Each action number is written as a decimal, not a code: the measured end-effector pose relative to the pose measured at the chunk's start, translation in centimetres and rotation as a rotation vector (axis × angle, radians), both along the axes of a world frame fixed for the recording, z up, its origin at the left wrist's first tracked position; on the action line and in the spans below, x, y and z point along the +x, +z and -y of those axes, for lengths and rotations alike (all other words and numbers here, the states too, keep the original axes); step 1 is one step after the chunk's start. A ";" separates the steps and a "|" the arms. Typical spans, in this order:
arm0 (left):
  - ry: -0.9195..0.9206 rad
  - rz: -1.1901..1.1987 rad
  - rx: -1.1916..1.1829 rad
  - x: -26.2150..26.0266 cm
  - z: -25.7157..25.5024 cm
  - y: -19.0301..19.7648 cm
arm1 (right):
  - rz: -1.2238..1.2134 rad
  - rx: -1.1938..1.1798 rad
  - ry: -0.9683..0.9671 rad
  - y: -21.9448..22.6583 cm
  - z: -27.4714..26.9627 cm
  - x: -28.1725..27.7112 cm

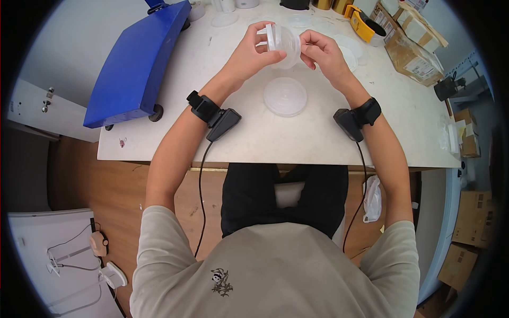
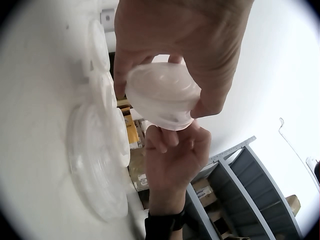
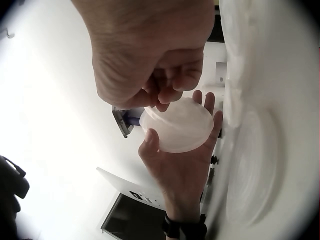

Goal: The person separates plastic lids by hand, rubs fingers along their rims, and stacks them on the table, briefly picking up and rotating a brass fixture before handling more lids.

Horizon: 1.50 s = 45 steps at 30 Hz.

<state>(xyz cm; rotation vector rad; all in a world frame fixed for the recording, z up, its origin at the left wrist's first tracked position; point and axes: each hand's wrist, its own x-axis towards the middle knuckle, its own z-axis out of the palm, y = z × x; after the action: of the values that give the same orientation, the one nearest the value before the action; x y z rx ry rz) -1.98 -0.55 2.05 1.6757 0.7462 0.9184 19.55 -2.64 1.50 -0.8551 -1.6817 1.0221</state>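
Above the white table (image 1: 228, 143), my left hand (image 1: 252, 55) grips a translucent round plastic container (image 1: 289, 47), thumb on the near side and fingers round its far side. The container is tilted onto its side. At its right edge is my right hand (image 1: 327, 55), with curled fingers and thumb pinching the rim; the left wrist view has these fingertips right at the container (image 2: 162, 95). In the right wrist view, part of the container (image 3: 182, 130) is hidden behind the right hand. A round translucent lid (image 1: 285, 96) lies flat on the table just below both hands.
A blue wheeled metal unit (image 1: 140, 53) stands on the table's left. More translucent round pieces (image 1: 349, 57) lie beyond the right hand. A yellow tape dispenser (image 1: 363, 24) and cardboard boxes (image 1: 411, 55) sit at the back right. Cables run from both wrist cameras (image 1: 225, 124).
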 end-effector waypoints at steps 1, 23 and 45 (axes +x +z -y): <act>0.019 0.013 -0.007 0.0 0.0 0.0 | -0.018 -0.030 -0.013 0.1 0.0 0.1; 0.296 0.377 0.026 -0.7 -2.3 -0.4 | -0.230 -0.041 -0.105 0.1 -0.6 0.8; 0.010 -0.078 0.086 0.2 -0.5 -0.4 | -0.003 -0.001 -0.017 0.4 0.8 -0.8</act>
<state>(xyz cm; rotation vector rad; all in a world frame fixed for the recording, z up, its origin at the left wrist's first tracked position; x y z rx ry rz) -1.74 -0.05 1.70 1.7933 0.7773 0.9084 18.74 -3.41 1.94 -0.8667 -1.6688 1.0128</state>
